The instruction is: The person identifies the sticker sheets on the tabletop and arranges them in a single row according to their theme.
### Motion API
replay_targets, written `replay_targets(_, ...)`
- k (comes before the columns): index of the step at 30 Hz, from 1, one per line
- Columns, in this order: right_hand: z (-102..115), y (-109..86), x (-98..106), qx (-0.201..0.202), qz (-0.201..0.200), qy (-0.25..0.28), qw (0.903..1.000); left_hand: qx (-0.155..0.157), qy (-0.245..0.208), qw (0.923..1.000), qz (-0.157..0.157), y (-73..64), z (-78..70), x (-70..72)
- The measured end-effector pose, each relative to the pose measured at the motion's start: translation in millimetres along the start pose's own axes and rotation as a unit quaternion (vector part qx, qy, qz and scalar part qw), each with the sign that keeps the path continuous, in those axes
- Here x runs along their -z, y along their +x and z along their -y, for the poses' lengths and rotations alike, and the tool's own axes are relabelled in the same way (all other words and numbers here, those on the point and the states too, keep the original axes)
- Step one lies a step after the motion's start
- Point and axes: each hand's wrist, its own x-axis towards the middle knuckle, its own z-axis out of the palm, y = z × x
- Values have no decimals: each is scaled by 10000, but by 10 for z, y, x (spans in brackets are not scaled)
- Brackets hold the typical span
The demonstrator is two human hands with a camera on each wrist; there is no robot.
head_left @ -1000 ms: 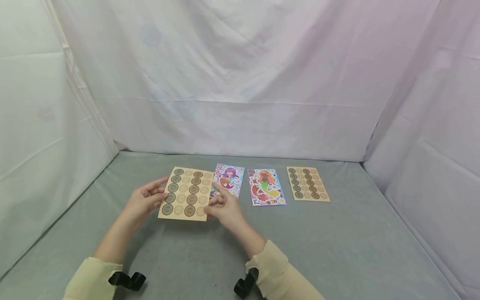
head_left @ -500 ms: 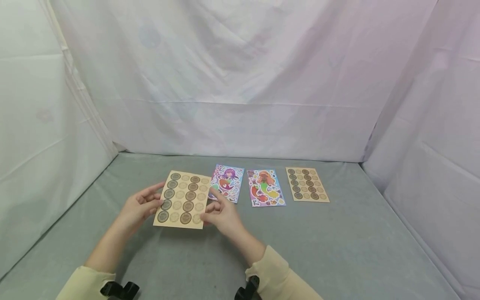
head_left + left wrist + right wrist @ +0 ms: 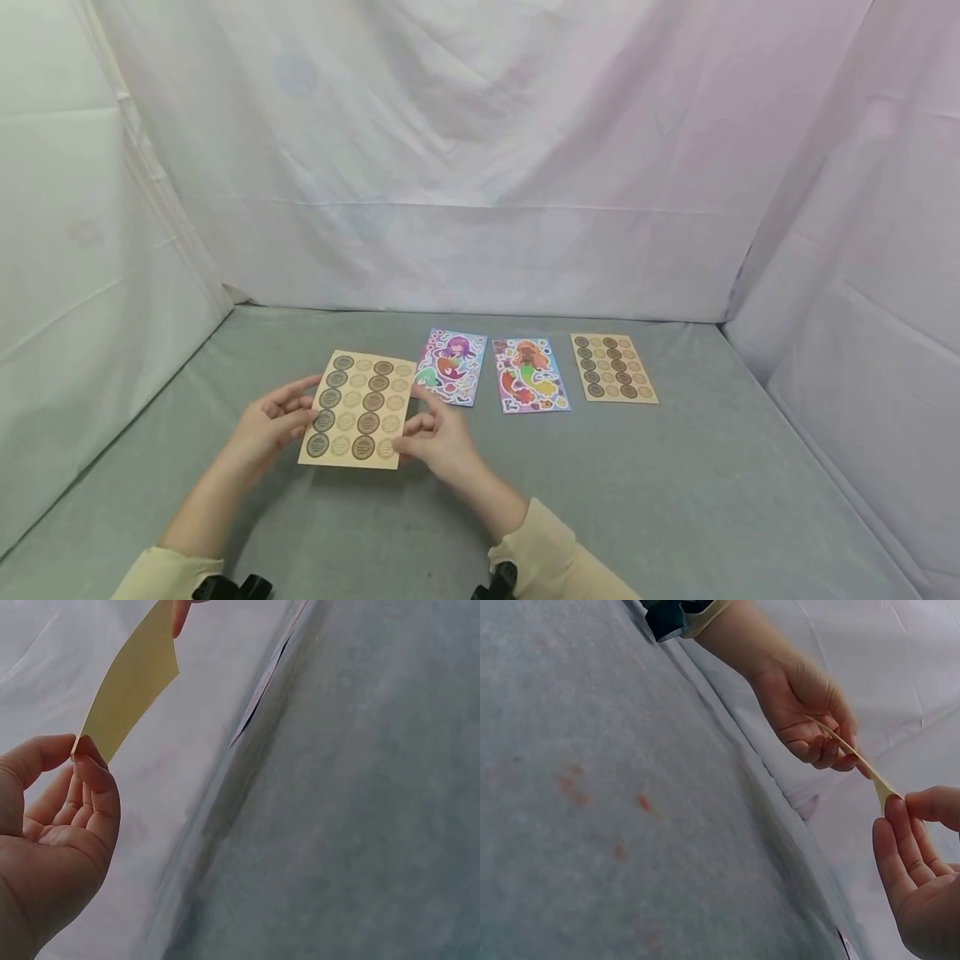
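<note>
Holding a tan sheet (image 3: pixel 358 410) up off the grey cloth (image 3: pixel 675 492), pinched by the left hand (image 3: pixel 264 429) at nine o'clock and the right hand (image 3: pixel 442 442) at three. Not down yet. Toward two and three o'clock, see two bright sheets (image 3: pixel 453 367) and a second tan sheet (image 3: pixel 613 368) flat already.

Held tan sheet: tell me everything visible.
The held tan sheet is a thin, paper-like rectangle, printed with five rows of four circles, dark and pale columns alternating; its back is plain yellowish. It bows slightly and tilts, clear of the grey tabletop, the left hand pinching its left edge, the right hand its right.
</note>
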Motion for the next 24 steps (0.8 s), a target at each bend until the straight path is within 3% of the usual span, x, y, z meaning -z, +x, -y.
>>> replay_targets(7, -36, -23, -45, -70, -35, 2, 10000, -178, -190, 9996, 115, -24, 86, 52)
replay_targets(13, -69, -49, -93, -180, -70, -15, 9998, -119, -96, 9998, 143, -36, 136, 83)
replay_targets(24, -124, -95, -188, -314, -144, -62, 9994, 200, 501, 9979, -353, -76, 157, 163)
